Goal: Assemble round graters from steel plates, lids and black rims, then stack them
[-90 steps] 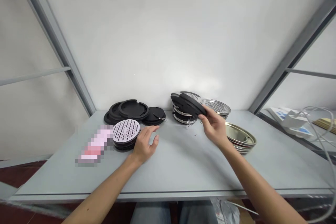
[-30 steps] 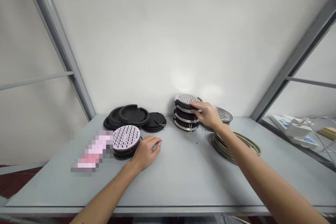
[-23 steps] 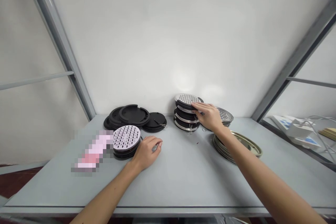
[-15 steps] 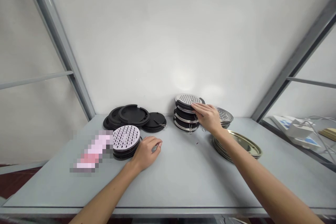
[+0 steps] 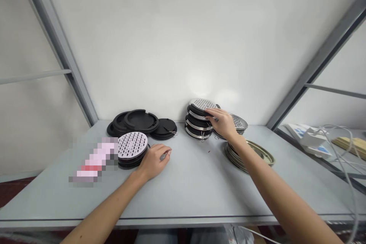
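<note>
1. Left hand [image 5: 154, 160] lies loosely curled, thumb apart from fingers, pinching nothing visible; it seems parked for support. Right hand [image 5: 224, 122] pinches the near right rim of the top disc [image 5: 203, 103], fingers above and thumb lower, probably to keep it lined up.
2. Far left, a pink item [image 5: 94, 160] is too blurred to identify.
3. Beside the left hand, a pale perforated plate [image 5: 132, 145] faces up on black discs, presumably stacked to save room.
4. Behind it, notched black rings [image 5: 140, 121] overlap, perhaps so each can be lifted singly.
5. Next to them, a flat black disc [image 5: 164, 126] carries a wire clip [image 5: 173, 132].
6. At centre, the top disc crowns a black-and-silver stack [image 5: 197, 126] near the wall, likely out of the way.
7. Rightward, perforated metal plates [image 5: 240, 122] and gold-toned dishes [image 5: 264, 151] sit nested, within the right arm's reach.
</note>
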Action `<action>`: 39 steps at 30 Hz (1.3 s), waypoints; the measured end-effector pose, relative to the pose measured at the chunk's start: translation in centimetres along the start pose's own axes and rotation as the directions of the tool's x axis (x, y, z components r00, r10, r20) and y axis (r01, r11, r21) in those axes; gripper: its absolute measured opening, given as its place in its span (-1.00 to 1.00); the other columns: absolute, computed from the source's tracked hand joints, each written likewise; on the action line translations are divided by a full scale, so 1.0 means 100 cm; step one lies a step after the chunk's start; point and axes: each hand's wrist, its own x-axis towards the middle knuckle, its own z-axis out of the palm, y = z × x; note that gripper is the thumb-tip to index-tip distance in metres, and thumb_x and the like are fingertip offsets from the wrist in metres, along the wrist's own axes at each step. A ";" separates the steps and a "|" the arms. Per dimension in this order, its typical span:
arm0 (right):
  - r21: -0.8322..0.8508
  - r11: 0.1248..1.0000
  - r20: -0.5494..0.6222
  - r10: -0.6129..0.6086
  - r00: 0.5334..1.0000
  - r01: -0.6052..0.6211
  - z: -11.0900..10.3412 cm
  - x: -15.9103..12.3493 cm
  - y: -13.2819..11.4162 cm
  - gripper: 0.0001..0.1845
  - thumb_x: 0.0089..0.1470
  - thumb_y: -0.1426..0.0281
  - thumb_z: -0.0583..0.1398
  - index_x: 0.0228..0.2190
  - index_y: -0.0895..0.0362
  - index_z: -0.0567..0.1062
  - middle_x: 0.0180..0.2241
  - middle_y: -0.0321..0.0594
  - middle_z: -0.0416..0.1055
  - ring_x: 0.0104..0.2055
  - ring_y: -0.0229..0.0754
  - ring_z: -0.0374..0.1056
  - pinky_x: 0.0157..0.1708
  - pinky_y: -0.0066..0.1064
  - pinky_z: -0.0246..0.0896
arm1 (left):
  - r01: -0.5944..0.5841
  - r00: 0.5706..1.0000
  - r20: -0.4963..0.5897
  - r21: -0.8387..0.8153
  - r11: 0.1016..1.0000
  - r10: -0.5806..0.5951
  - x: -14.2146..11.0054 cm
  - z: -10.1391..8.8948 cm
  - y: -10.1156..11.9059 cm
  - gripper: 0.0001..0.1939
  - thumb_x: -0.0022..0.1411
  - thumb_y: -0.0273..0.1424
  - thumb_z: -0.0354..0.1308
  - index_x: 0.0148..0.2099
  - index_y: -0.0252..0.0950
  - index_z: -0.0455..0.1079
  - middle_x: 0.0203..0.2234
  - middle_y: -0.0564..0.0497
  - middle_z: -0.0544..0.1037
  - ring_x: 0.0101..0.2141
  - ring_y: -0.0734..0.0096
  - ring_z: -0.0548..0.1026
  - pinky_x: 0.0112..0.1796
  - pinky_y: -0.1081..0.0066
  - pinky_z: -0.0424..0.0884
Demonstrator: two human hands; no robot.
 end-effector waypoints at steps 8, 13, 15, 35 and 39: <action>0.007 1.000 0.011 -0.027 1.000 0.027 0.000 -0.001 0.002 -0.70 0.16 0.42 0.11 -0.11 0.05 0.55 -0.11 -0.21 0.54 -0.03 -0.08 0.43 -0.01 -0.18 0.34 | 0.015 0.999 0.045 -0.009 1.000 -0.014 -0.001 0.002 0.000 -0.82 0.29 -0.49 0.00 -0.17 -0.26 0.43 -0.34 -0.01 0.55 -0.28 0.32 0.48 -0.18 0.29 0.36; -0.033 0.999 0.000 -0.043 0.999 0.043 0.001 -0.003 0.001 -0.70 0.19 0.40 0.09 -0.10 0.07 0.54 -0.11 -0.18 0.53 -0.02 -0.08 0.43 -0.02 -0.18 0.34 | 0.024 0.998 0.053 -0.009 1.000 -0.023 -0.001 0.002 0.000 -0.81 0.28 -0.48 0.01 -0.16 -0.26 0.44 -0.35 -0.01 0.54 -0.28 0.33 0.47 -0.18 0.31 0.37; -0.036 0.999 0.016 -0.031 0.999 0.031 0.000 -0.002 0.000 -0.69 0.18 0.41 0.09 -0.08 0.07 0.53 -0.10 -0.17 0.53 -0.02 -0.07 0.42 -0.01 -0.16 0.33 | 0.025 0.998 0.056 -0.007 1.000 -0.024 -0.001 0.002 0.000 -0.80 0.28 -0.48 0.00 -0.17 -0.25 0.45 -0.35 -0.01 0.54 -0.28 0.32 0.48 -0.18 0.30 0.37; 0.404 0.910 0.513 -0.141 0.847 -0.094 0.028 -0.094 -0.073 -0.48 0.11 0.23 0.17 0.09 0.11 0.36 0.12 0.02 0.31 0.16 0.05 0.23 0.13 -0.04 0.16 | 0.049 0.979 0.192 0.107 0.993 -0.069 -0.003 0.006 0.000 -0.62 0.17 -0.31 0.19 0.03 -0.31 0.40 0.06 -0.20 0.44 0.08 0.11 0.39 0.09 0.12 0.33; 0.385 0.906 0.610 -0.110 0.784 -0.173 0.026 -0.096 -0.072 -0.44 0.09 0.15 0.18 0.08 0.13 0.37 0.17 0.07 0.24 0.21 0.09 0.17 0.17 -0.01 0.10 | 0.036 0.972 0.227 0.122 0.992 -0.064 -0.004 0.007 0.001 -0.61 0.19 -0.28 0.18 0.05 -0.29 0.40 0.05 -0.18 0.45 0.08 0.12 0.40 0.09 0.12 0.33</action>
